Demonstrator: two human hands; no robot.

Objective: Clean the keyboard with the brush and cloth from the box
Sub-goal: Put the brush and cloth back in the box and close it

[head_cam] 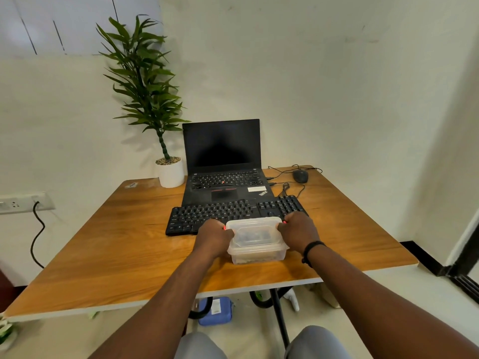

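Both hands grasp the box [256, 240], one at each end: the left hand [215, 235] curls round its left side, the right hand [298, 233] round its right, fingers at the lid's rim. It sits on the desk [108, 244] just in front of the black keyboard [233, 213]. Translucent plastic, rectangular, lid on, with dark contents blurred inside.

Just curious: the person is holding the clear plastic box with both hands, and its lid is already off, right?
Not quite. The head view shows both hands, left hand and right hand, holding the clear plastic box, but its lid is still on.
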